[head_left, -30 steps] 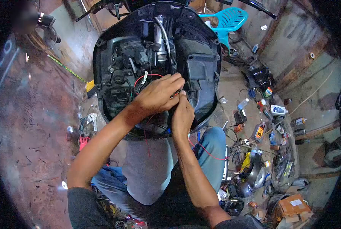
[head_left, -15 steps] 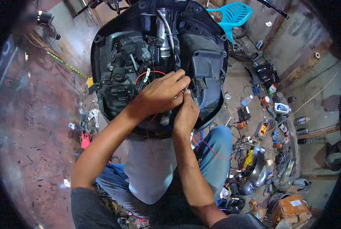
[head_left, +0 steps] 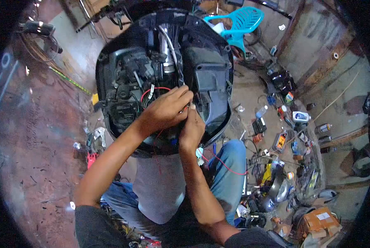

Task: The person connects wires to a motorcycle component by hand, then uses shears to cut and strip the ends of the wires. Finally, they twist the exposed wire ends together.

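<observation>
Cluttered floor (head_left: pixel 243 98); open black plastic shell (head_left: pixel 231 68).
Thin red wire (head_left: pixel 163 87) midway between shell's side edges, long axis arched, ends hidden. Left hand (head_left: pixel 168 108), right hand (head_left: pixel 192 129): fingertips pinched together, meeting; item clamped cannot be told.

Inside the open black housing (head_left: pixel 230 68), a thin red wire (head_left: pixel 162 87) arches past a white label (head_left: pixel 152 91).

Both forearms reach forward and converge; the left hand (head_left: pixel 167 108) lies palm down, its fingers curled to the right; the right hand (head_left: pixel 192 129) points upward beside it, thumb raised, fingers bent; their fingertips pinch close together; both elbows are bent outward.
</observation>
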`<state>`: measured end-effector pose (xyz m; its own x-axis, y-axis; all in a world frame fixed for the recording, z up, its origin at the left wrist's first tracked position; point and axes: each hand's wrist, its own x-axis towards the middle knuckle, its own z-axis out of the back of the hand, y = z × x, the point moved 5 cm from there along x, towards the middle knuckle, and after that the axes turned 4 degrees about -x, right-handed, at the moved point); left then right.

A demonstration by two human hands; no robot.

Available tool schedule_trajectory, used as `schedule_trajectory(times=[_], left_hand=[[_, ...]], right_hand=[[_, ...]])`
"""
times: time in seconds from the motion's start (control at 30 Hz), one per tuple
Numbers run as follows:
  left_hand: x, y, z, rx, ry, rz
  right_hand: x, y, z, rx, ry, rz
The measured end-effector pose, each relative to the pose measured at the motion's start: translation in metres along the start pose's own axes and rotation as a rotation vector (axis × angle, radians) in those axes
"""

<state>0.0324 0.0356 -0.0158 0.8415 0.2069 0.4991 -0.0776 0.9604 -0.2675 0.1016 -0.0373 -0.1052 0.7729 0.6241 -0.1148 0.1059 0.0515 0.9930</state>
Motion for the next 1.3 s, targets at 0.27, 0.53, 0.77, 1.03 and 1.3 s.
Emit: schedule_trajectory(times=[0.27,0.53,0.77,1.03,1.3], left_hand=[[0.002,0.0,0.002,-0.171,0.097,0.094],[-0.001,0.001,0.004,-0.119,0.046,0.08],[0.0,-0.001,0.007,-0.168,0.046,0.13],[0.0,0.0,0.006,-0.18,0.026,0.096],[0.001,0.002,0.003,-0.137,0.051,0.132]], right_hand=[[0.017,-0.031,0.005,-0.196,0.353,0.135],[0.02,-0.005,0.002,-0.324,0.558,-0.11],[0.027,-0.035,-0.008,-0.067,0.59,-0.075],[0.023,-0.022,-0.004,-0.014,0.8,-0.099],[0.029,-0.029,-0.009,-0.07,0.598,-0.056]])
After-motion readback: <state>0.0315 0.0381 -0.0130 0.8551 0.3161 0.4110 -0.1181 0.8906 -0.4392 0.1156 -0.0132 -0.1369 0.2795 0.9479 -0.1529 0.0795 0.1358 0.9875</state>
